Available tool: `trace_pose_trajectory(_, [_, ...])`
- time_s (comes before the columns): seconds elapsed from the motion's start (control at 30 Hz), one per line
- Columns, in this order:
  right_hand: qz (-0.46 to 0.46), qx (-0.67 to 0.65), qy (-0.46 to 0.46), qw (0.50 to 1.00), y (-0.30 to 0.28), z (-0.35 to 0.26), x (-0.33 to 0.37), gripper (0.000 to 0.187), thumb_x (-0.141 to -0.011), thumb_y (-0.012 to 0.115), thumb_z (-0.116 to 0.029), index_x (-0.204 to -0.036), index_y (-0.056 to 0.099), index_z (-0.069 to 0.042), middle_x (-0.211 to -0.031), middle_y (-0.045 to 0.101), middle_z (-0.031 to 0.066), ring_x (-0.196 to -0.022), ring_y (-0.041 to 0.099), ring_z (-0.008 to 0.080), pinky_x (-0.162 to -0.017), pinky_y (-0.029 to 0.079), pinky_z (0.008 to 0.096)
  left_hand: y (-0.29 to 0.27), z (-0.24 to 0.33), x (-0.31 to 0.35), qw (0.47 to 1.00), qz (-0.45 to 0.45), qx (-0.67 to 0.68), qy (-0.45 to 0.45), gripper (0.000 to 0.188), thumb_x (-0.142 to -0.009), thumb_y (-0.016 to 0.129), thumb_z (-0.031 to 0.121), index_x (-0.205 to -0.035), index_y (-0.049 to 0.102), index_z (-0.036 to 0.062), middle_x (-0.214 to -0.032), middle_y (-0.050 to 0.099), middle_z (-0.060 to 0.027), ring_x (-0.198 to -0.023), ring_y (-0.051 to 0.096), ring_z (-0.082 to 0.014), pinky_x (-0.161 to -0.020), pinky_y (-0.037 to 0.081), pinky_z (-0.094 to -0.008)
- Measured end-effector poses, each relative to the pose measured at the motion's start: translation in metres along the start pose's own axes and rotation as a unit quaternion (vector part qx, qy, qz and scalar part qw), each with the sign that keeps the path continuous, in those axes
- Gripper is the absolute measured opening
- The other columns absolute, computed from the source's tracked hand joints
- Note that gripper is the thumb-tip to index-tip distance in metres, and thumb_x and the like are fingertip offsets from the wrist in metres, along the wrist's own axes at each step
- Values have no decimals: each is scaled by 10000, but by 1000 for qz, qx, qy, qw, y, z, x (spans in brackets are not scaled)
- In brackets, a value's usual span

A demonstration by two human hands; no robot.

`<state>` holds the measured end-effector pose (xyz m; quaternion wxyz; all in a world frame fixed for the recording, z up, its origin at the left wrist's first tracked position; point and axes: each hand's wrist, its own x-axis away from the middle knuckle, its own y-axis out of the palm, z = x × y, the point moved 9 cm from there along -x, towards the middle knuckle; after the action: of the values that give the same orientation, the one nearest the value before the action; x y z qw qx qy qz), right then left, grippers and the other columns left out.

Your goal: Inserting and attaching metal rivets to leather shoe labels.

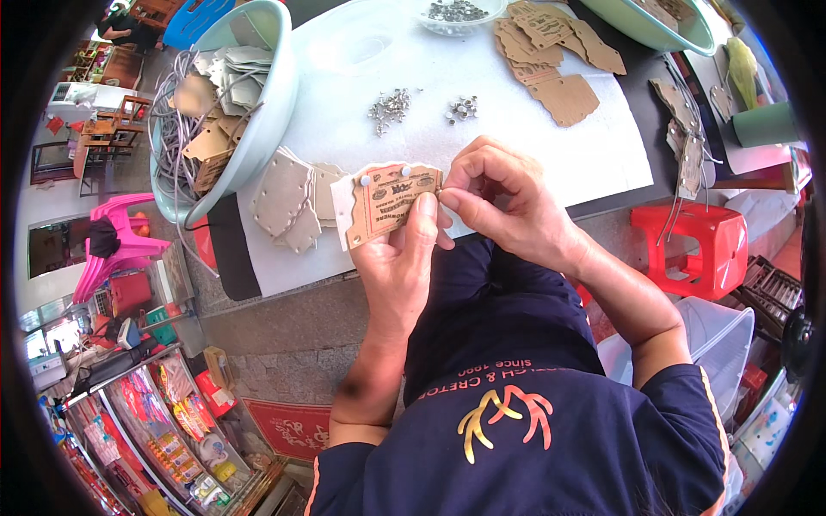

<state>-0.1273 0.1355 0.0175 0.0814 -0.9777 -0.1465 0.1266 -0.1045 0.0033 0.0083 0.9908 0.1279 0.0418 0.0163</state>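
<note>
One tan card point(393, 196), long axis crosswise, pinched by left hand point(398, 267); right hand point(509, 199) closed at right edge, contents unclear.

Left side, top to bottom: blue plastic seat point(194, 24), partly hidden, at the upper edge; wooden chairs point(109, 131), farther off; pink plastic chair point(140, 247) with a dark bundle point(103, 236) upon it; display rack point(120, 430) filled with brightly coloured packets point(168, 451); right of the rack, red panel point(288, 426) with pale lettering. Right side, top to bottom: green cylindrical container point(766, 125); red plastic stool point(716, 230), four-legged; transparent plastic bin point(714, 335), just beside the stool.
</note>
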Motion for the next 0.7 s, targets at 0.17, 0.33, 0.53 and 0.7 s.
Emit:
trace_pose_trajectory(0.17, [-5, -56, 52, 997, 0, 9, 2, 90, -882, 650, -51, -898, 574, -6, -898, 547, 17, -733, 505, 39, -600, 428, 196, 1, 3, -1, 1000, 9, 0, 8, 221, -938, 542, 17, -1147, 512, -50, -873, 617, -71, -701, 586, -79, -532, 502, -205])
trace_pose_trajectory(0.33, [-16, -30, 31, 999, 2, 6, 2, 84, -891, 637, -44, -907, 565, -3, -911, 541, 17, -754, 505, 45, -626, 438, 201, 4, 2, 0, 1000, 4, 2, 7, 235, -937, 543, 14, -1160, 510, -50, -902, 624, -74, -722, 597, -81, -544, 518, -204])
trace_pose_trajectory(0.53, [-10, -66, 49, 997, 0, 10, 2, 85, -891, 637, -45, -906, 563, -6, -922, 537, 22, -785, 498, 48, -644, 432, 202, 4, 3, 1, 1000, 6, -19, 8, 253, -937, 542, 15, -1179, 495, -45, -947, 623, -85, -723, 592, -90, -535, 505, -208])
trace_pose_trajectory(0.7, [-9, -67, 71, 995, 2, 14, 3, 92, -889, 640, -42, -920, 560, -9, -930, 534, 23, -790, 497, 56, -650, 430, 204, 4, 5, 2, 999, 14, -5, 28, 227, -936, 550, 9, -1151, 515, -56, -959, 619, -83, -749, 599, -77, -561, 528, -193])
